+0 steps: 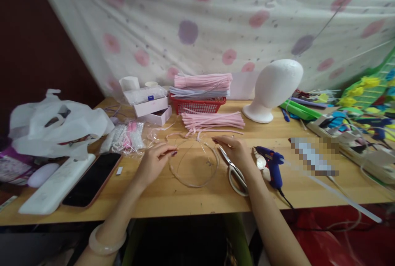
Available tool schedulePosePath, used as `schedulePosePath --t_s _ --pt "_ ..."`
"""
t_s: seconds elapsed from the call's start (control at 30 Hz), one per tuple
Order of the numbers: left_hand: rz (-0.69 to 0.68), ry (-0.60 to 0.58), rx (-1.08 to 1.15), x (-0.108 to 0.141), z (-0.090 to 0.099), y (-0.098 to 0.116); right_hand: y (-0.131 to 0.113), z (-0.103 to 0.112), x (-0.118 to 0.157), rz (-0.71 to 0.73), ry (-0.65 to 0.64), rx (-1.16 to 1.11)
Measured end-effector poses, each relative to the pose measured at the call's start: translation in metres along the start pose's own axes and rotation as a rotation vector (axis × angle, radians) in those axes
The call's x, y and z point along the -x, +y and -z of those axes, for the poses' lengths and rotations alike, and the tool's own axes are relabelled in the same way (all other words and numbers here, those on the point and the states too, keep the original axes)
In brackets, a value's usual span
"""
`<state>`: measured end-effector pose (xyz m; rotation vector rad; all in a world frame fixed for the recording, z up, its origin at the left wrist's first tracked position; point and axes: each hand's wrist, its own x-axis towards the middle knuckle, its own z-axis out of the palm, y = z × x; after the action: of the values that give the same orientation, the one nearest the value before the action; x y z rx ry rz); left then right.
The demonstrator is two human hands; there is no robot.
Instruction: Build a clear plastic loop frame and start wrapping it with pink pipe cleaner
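A thin, clear-looking wire ring is held just above or on the wooden tabletop, with loose wire ends at its top. My left hand is closed, its thumb and forefinger pinching the ring's left side. On the upper right, the fingertips of my right hand are pinched together at the ring's edge. Scissors with pale handles lie partly beneath my right hand and wrist. Just beyond the ring is a bundle of pink pipe cleaners, some strands trailing toward it.
To the right lie a blue glue gun with a long glue stick, and a power strip. A white foam head stands behind. At left are a phone, a white plastic bag and bagged beads. A red basket holds more pipe cleaners.
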<state>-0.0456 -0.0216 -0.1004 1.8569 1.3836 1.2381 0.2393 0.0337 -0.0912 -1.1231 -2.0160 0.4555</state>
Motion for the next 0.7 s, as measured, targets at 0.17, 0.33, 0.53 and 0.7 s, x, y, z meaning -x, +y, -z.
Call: schedulePosePath --t_s 0.17,0.33,0.53,0.7 --pt "-0.004 0.021 -0.055 0.005 0.002 0.0 -0.002 0.004 0.007 0.042 -0.033 0.096" --pt "0.106 -0.063 -0.016 0.003 0.003 -0.006 -0.003 0.004 0.007 0.064 -0.079 0.184" --pt "0.185 -0.177 0.011 -0.006 0.011 -0.003 0.001 0.004 0.005 0.079 -0.114 0.288" --pt "0.186 -0.242 -0.006 -0.01 0.016 0.002 0.003 0.002 0.006 0.078 -0.144 0.305"
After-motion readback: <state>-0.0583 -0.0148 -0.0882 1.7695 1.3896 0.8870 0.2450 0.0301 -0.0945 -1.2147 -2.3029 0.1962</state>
